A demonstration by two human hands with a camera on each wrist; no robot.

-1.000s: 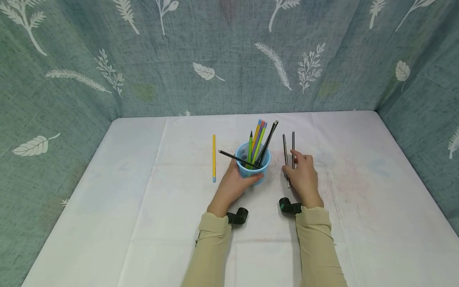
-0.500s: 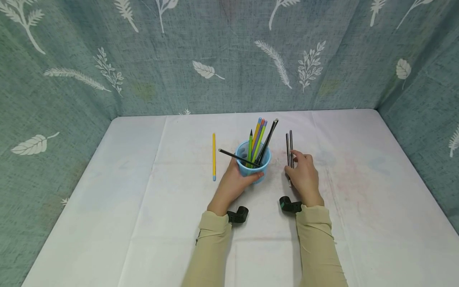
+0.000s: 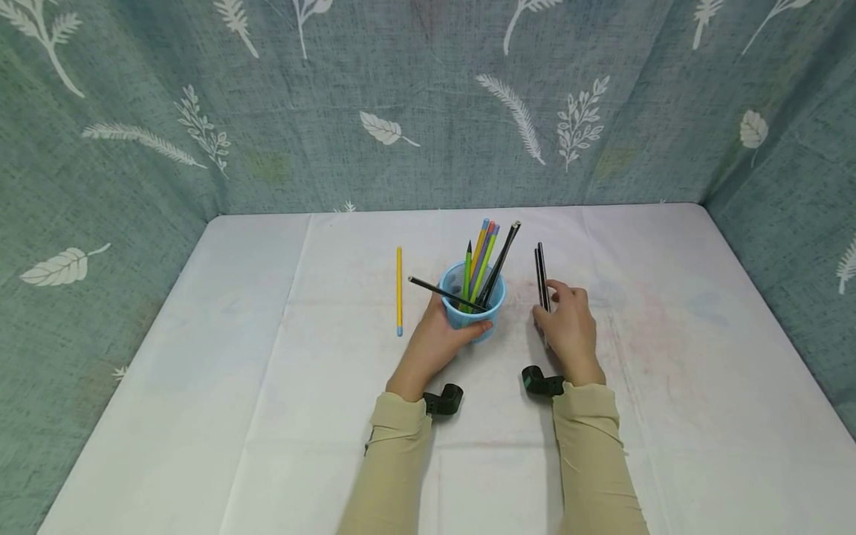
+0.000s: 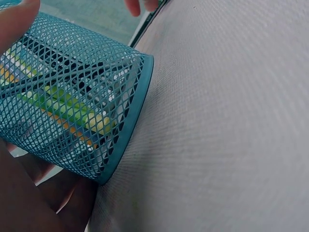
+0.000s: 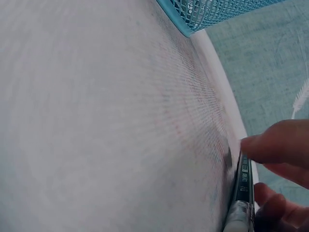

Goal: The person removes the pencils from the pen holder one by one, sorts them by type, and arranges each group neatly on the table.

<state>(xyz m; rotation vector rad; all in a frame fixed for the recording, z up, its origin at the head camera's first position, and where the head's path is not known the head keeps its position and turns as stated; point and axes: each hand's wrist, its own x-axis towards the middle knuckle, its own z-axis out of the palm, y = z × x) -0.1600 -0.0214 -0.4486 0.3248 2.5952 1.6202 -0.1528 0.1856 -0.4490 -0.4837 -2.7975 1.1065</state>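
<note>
My left hand [image 3: 435, 348] grips a light-blue mesh pencil cup [image 3: 472, 321] round its side, thumb across the front. The cup [image 4: 77, 96] stands on the table with several pencils inside: green, yellow, purple and black ones upright or leaning, plus one black pencil [image 3: 438, 290] tilted low over the left rim. To the cup's right, my right hand [image 3: 570, 327] pinches two black pencils [image 3: 542, 275] lying side by side, between thumb and fingers. In the right wrist view, a dark pencil [image 5: 245, 181] with printed lettering shows under the thumb; its partner is mostly hidden.
A yellow pencil [image 3: 399, 293] with a blue end lies on the white tablecloth [image 3: 321, 357] left of the cup. Behind the table and along its sides hangs a grey-green curtain [image 3: 428, 171] with leaf prints. Each wrist wears a black camera mount [image 3: 444, 400].
The two black pencils on the right, apart before, are drawn together under my right hand, the left one sliding right. The left hand and the cup have stayed in place.
</note>
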